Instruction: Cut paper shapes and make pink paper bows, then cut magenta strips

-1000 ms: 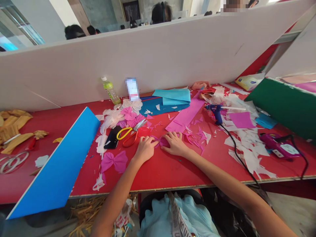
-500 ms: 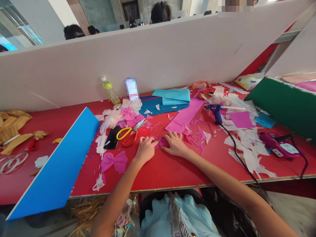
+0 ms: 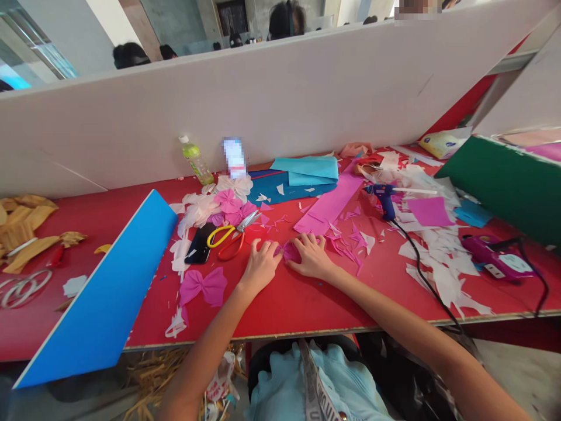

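Both hands are at a piece of pink crepe paper (image 3: 290,252) on the red table, and they cover much of it. My left hand (image 3: 263,263) has its fingers curled onto the left end of the paper. Bent over the right part, my right hand (image 3: 310,257) pinches it with thumb and fingers. Left of my left hand lie scissors (image 3: 232,237) with one yellow and one orange handle, partly on a black phone (image 3: 200,245). A pink paper bow shape (image 3: 204,286) rests nearer the table's front edge.
A blue board (image 3: 109,286) stands at the left, a green board (image 3: 504,187) at the right. A glue gun (image 3: 381,196) with a black cord lies among white paper scraps (image 3: 442,263). Behind are a pink paper strip (image 3: 326,204), a bottle (image 3: 196,161) and a lit phone (image 3: 235,158).
My left hand has shifted slightly on the pink paper, and less of the paper shows beside its fingers. My right hand stays nearly in place.
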The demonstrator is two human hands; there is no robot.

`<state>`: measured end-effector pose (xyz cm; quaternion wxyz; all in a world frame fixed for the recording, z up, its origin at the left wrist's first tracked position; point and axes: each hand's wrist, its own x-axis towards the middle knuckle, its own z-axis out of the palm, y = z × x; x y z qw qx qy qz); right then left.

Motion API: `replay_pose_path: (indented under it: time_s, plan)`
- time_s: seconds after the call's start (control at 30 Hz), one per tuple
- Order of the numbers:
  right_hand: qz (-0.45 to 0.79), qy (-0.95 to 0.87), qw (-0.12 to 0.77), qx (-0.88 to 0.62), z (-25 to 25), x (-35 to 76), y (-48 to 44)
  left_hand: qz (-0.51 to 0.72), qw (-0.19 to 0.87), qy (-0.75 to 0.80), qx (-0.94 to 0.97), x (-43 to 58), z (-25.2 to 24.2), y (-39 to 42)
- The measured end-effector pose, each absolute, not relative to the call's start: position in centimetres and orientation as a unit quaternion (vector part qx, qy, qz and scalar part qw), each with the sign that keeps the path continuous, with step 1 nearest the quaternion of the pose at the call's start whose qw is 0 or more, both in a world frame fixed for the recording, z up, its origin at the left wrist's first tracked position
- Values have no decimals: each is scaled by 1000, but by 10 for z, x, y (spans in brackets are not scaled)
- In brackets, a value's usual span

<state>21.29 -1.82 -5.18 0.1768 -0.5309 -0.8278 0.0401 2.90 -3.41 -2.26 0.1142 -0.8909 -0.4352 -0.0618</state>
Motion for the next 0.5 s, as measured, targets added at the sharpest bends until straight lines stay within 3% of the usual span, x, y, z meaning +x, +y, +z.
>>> replay_pose_path:
  time_s: [0.23, 0.5]
  plan:
    - [50, -836, 214, -503, -46, 215, -16, -46, 127, -416, -899, 27, -19, -34]
    - [36, -857, 182, -480, -49, 220, -13, -75, 91, -425, -897, 21, -24, -29]
